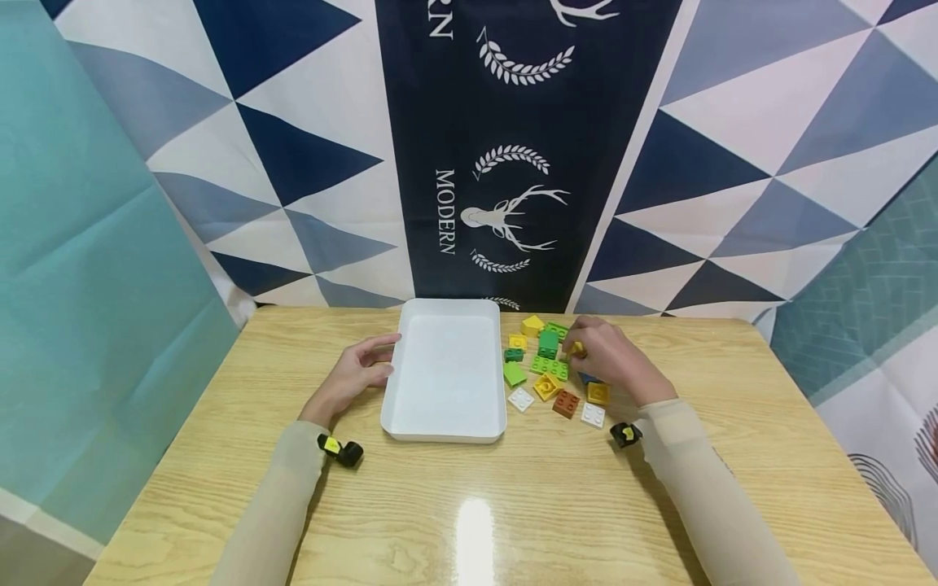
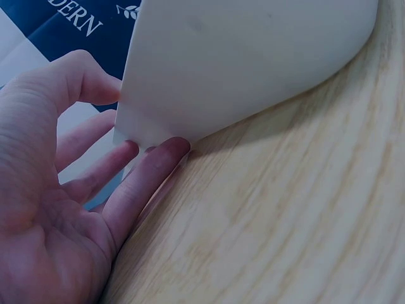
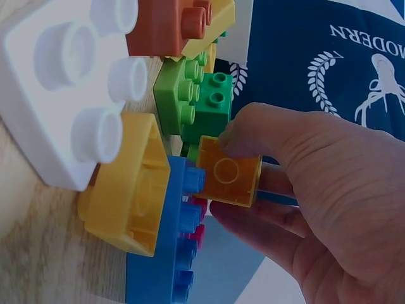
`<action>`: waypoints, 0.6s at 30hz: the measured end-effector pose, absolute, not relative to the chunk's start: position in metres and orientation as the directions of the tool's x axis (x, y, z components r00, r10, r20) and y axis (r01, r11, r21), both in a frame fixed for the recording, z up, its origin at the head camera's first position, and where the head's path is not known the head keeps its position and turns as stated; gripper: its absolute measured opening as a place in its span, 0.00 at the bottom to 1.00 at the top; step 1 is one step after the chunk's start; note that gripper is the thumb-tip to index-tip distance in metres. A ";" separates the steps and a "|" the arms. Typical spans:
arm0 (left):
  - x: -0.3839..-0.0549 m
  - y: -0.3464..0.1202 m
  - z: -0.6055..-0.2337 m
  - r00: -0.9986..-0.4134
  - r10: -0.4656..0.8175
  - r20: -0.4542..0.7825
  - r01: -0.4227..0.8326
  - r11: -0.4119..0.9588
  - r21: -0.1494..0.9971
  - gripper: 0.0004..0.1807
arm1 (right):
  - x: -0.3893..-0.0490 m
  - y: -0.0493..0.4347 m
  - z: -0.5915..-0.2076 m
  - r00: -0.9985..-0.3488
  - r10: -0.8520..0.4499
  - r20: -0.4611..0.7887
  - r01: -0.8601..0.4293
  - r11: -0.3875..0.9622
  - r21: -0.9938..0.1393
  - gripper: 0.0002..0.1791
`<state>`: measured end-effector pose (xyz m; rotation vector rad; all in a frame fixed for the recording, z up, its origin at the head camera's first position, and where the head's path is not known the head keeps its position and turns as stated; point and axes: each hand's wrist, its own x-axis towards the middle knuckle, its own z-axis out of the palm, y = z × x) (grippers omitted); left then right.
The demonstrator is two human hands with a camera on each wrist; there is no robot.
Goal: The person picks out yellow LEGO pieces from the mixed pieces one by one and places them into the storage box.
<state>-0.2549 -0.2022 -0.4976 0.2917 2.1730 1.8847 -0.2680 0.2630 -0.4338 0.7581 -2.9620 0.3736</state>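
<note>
Reaching over the table point(image 1: 410, 505) in the head view, a person's left hand point(image 1: 357, 370) rests its loosely spread fingers on the side of the one tray point(image 1: 443, 370), while the right hand point(image 1: 604, 354) pinches a yellow brick point(image 1: 578, 349) well apart from the tray, on its right. I count two white bricks point(image 1: 521, 399), one brown brick point(image 1: 566, 404), three lime bricks point(image 1: 550, 367) and at least four more yellow ones point(image 1: 547, 386); the blue brick point(image 1: 589, 378) is mostly covered by the right hand.

From the left wrist, thumb and fingertips touch the tray's outer wall, which is cut off above; where the index finger ends is hard to make out.

From the right wrist, the yellow brick sits between thumb and fingers, hollow side showing, just beside the blue brick's studs; whether they touch, I cannot tell. One white brick is cut off at the left edge. Something pink point(image 3: 197, 234) peeks out behind the blue brick, mostly hidden.
</note>
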 end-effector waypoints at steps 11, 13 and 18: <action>-0.255 -0.201 -0.497 -0.950 0.305 -0.069 -0.024 0.148 0.989 0.37 | -0.268 0.262 -0.431 -0.886 -0.456 0.086 -0.463 0.858 -0.224 0.09; -0.255 -0.201 -0.497 -0.950 0.305 -0.067 -0.024 0.144 0.989 0.37 | -0.270 0.261 -0.429 -0.884 -0.460 0.085 -0.467 0.857 -0.218 0.08; -0.255 -0.202 -0.497 -0.949 0.308 -0.060 -0.017 0.139 0.990 0.37 | -0.274 0.260 -0.426 -0.876 -0.476 0.083 -0.482 0.852 -0.205 0.07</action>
